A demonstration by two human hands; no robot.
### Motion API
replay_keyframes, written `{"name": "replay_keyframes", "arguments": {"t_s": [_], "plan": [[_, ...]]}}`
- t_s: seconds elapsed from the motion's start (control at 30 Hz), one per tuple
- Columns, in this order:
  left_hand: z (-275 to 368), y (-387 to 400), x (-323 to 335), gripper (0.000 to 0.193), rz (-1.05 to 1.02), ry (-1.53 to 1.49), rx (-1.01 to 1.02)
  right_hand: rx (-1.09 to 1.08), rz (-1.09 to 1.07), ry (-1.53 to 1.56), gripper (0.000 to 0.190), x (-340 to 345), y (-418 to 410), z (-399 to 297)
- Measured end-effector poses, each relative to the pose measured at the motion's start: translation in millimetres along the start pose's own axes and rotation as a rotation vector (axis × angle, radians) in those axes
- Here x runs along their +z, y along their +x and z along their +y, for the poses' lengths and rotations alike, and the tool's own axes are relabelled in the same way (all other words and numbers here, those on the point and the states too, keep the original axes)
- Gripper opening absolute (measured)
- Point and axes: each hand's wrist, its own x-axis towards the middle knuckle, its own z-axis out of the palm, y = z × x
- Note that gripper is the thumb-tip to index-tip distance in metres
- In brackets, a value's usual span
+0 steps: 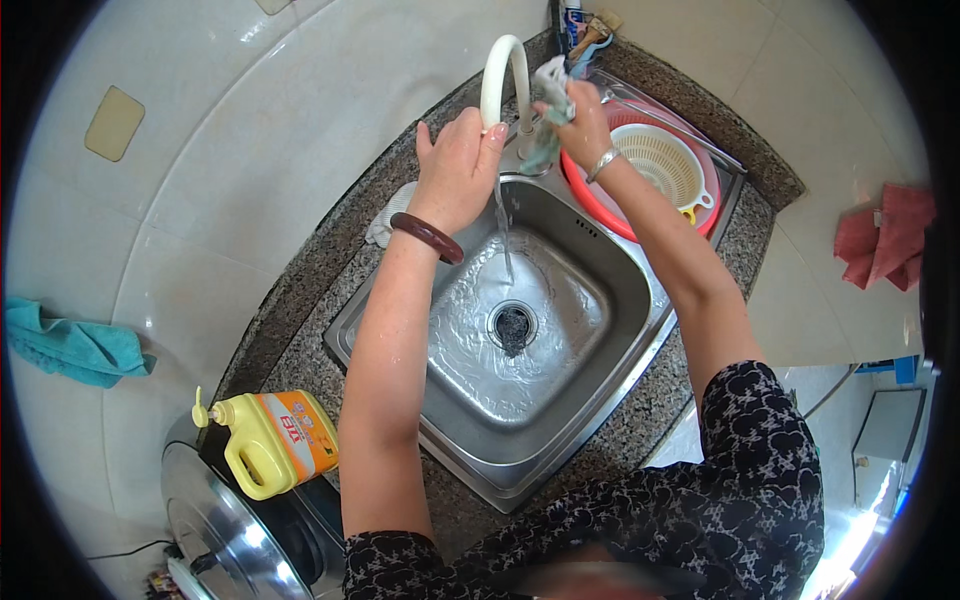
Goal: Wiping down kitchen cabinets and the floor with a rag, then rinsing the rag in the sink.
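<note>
Water runs from a white gooseneck faucet (496, 75) into the stainless steel sink basin (517, 405). The faucet's spout end is in the grip of my left hand (459, 169), which wears a dark bangle. In my right hand (586, 124), with a silver bracelet at the wrist, is a wet pale green and white cloth (553, 94), partly blurred, hanging beside the faucet's base. Dark debris covers the drain strainer (513, 324). Near my right forearm, a white plastic colander (660, 161) rests in a red-rimmed basin (589, 196).
A yellow pump jug (262, 450) stands left of the sink, close to a metal pot lid (225, 525). Brushes and a tube (574, 22) stand in the back corner. A striped cloth (390, 214) lies behind my left wrist. Teal (82, 349) and red (881, 236) cloths hang on the walls.
</note>
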Motion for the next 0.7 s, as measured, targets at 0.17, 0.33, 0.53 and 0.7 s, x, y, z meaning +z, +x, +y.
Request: {"name": "replay_keyframes", "arguments": {"t_s": [0.17, 0.33, 0.53, 0.7], "plan": [[1.8, 1.7, 0.8, 0.032, 0.039, -0.072, 0.017, 0.069, -0.204, -0.177, 0.043, 33.2, -49.6, 7.8], [-2.7, -3.5, -0.8, 0.032, 0.037, -0.049, 0.013, 0.041, -0.568, -0.386, 0.042, 15.4, -71.7, -14.6], [-1.3, -6.7, 2.8, 0.031, 0.028, -0.046, 0.017, 0.246, -0.753, -0.598, 0.035, 5.6, -55.9, -16.0], [1.7, -4.6, 7.4, 0.03, 0.048, -0.099, 0.009, 0.501, -0.706, -0.68, 0.031, 46.3, -62.5, -26.2]]}}
